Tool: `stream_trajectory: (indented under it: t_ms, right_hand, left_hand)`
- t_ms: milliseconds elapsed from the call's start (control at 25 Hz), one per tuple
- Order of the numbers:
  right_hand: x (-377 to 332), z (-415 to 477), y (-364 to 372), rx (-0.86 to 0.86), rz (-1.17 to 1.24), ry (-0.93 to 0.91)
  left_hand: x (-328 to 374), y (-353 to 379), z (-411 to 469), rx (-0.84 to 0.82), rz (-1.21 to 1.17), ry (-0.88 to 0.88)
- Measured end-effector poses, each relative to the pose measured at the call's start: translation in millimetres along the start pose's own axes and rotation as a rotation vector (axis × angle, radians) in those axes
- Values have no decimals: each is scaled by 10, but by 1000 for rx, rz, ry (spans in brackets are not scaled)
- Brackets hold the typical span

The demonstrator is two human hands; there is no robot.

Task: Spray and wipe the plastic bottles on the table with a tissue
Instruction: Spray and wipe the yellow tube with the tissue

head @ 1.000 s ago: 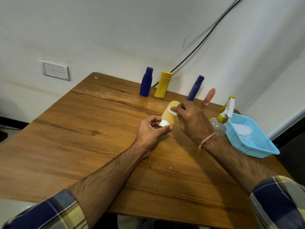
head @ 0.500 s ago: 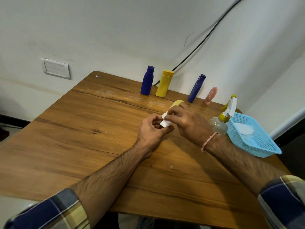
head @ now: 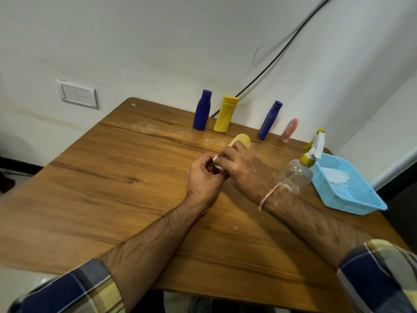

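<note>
Centrally, left hand [head: 204, 177] curls round the smooth, round-ended yellow bottle [head: 242, 141]; right hand [head: 246, 171] pinches soft white tissue [head: 217, 163] against it, over grained wooden table [head: 112, 177].

Left sleeve [head: 74, 290], lower left of frame: plaid cloth, navy with pale yellow and grey bands.
Right sleeve [head: 379, 276], lower right: same plaid.
Forearms [head: 153, 240]: bare, hairy.
Thread band [head: 268, 196], right wrist: thin, pink.
Left hand [head: 203, 177], right hand [head: 246, 172]: bare.

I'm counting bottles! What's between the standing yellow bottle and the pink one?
In the head view, one blue bottle stands between them.
</note>
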State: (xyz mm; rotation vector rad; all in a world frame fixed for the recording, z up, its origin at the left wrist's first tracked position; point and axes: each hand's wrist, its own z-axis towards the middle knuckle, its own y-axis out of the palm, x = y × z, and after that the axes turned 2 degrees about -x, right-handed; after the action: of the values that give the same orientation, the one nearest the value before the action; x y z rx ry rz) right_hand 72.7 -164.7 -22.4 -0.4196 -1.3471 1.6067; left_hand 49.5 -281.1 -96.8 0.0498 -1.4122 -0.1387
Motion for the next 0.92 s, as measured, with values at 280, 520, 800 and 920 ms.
stream_trajectory:
  t_ms: [280, 520, 800, 920]
  right_hand:
    - [452, 111, -2, 69, -74, 313]
    - [93, -141, 55, 150, 2, 42]
    - [456, 27, -23, 241, -91, 243]
    - [164, -110, 36, 213, -44, 142]
  left_hand:
    - [33, 14, -9, 23, -59, -15]
    - [58, -70, 35, -45, -563, -264]
    - [120, -60, 51, -149, -798, -390]
    - [100, -91, 59, -168, -841, -407]
